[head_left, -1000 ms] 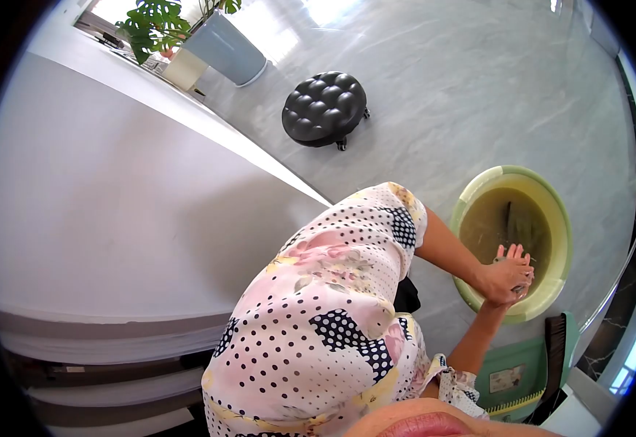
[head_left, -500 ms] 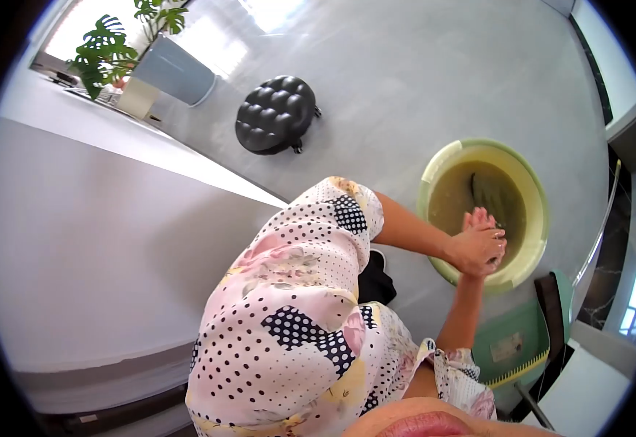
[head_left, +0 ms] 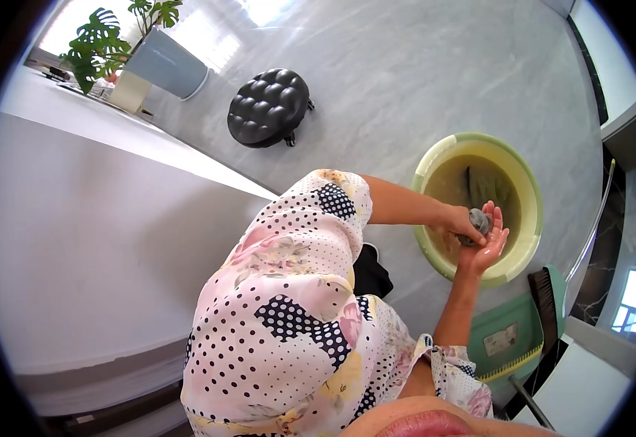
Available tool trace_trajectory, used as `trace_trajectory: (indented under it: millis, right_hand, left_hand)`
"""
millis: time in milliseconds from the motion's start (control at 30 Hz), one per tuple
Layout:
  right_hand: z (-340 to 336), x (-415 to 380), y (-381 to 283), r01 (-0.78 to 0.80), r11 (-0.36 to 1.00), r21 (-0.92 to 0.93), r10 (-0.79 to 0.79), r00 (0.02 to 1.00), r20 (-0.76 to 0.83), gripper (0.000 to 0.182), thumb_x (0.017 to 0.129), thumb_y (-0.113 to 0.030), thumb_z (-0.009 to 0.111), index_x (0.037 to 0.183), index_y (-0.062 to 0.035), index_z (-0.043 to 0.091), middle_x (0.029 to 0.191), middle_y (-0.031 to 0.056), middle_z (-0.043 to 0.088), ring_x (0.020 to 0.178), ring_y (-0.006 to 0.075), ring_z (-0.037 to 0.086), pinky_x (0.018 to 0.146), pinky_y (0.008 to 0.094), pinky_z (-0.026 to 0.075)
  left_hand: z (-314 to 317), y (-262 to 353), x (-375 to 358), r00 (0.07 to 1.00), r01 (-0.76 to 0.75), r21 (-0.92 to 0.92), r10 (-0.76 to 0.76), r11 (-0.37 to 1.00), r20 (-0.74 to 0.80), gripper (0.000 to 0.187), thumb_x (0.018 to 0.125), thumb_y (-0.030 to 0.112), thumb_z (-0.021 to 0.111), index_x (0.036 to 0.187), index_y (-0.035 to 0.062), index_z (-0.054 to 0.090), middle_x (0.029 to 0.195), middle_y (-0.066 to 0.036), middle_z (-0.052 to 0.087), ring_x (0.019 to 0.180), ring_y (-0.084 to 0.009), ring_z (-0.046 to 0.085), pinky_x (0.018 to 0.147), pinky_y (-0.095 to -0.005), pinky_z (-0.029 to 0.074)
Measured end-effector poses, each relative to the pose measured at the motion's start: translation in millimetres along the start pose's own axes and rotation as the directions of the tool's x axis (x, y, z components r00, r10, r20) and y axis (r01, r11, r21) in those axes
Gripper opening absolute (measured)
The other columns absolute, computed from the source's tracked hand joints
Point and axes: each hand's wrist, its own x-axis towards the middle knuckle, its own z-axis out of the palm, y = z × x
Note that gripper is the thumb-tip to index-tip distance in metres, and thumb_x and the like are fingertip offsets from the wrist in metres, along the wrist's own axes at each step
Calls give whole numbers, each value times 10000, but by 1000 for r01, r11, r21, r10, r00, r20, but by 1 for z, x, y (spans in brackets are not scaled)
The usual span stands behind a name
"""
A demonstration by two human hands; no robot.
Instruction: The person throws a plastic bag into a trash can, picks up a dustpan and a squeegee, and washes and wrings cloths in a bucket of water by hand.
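My left hand (head_left: 455, 222) is closed around a small grey wad (head_left: 479, 218), whose exact kind I cannot make out. My right hand (head_left: 489, 244) is wet and turned palm up, its fingers stretched out just beside the wad. Both hands are over the near part of a yellow-green basin (head_left: 425, 156). Murky brownish water (head_left: 445, 182) fills much of the basin. A dark green, cloth-like thing (head_left: 487, 186) lies under the water, only partly visible.
A green dustpan (head_left: 503, 331) and a dark-bristled brush (head_left: 543, 295) are right beside the basin. A round black tufted stool (head_left: 269, 108) stands on the grey floor, with a potted plant (head_left: 168, 62) farther back. A white wall-like surface (head_left: 114, 240) runs along the left.
The left hand was laid over the right with the fingers together. Now the hands have come apart, the right palm is opened upward and the grey wad shows in the left hand.
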Motion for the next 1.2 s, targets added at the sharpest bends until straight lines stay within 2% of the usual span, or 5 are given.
trace_trajectory:
  millis: [167, 267, 367, 967, 1200]
  right_hand:
    - [18, -9, -13, 142, 859, -492, 72, 918, 391, 450, 845, -147, 422, 1276, -20, 403, 1331, 151, 408, 1246, 278, 366, 1023, 399, 318]
    - [33, -12, -29, 731, 127, -671, 214, 640, 738, 577, 720, 33, 466, 1286, -61, 409, 1324, 145, 414, 1250, 304, 361, 1008, 410, 341]
    - [34, -19, -28, 813, -201, -546, 279, 582, 764, 665, 665, 89, 506, 1298, -86, 399, 1304, 140, 425, 1226, 348, 380, 984, 419, 370]
    - [-11, 8, 15, 333, -477, -813, 301, 931, 205, 343, 820, -223, 551, 951, 48, 386, 835, 313, 579, 811, 468, 562, 662, 504, 443]
    - [-29, -2, 24, 113, 139, -984, 246, 958, 145, 231, 701, -68, 544, 893, -3, 433, 645, 126, 535, 531, 238, 529, 476, 338, 406]
  left_hand:
    - [-27, -8, 10, 994, 63, 45, -67, 997, 81, 255, 720, 79, 700, 955, 45, 607, 877, -79, 612, 819, -192, 613, 638, -321, 541]
    - [-37, -2, 5, 999, 19, 103, -24, 995, 47, 154, 731, 42, 670, 865, 64, 596, 745, -29, 581, 654, -118, 567, 544, -244, 463]
    - [-46, -29, 40, 968, 96, 89, -114, 991, 224, 102, 750, 45, 640, 823, 82, 578, 687, -4, 539, 606, -102, 523, 498, -228, 398]
    - [-34, -38, 33, 934, -143, 951, 354, 274, 38, 213, 708, 207, 603, 873, 74, 620, 873, -134, 651, 825, -318, 625, 698, -418, 494]
    - [-38, -43, 19, 793, -319, 944, 522, -82, 314, 144, 813, 166, 490, 902, 67, 545, 787, -108, 637, 752, -299, 633, 604, -413, 492]
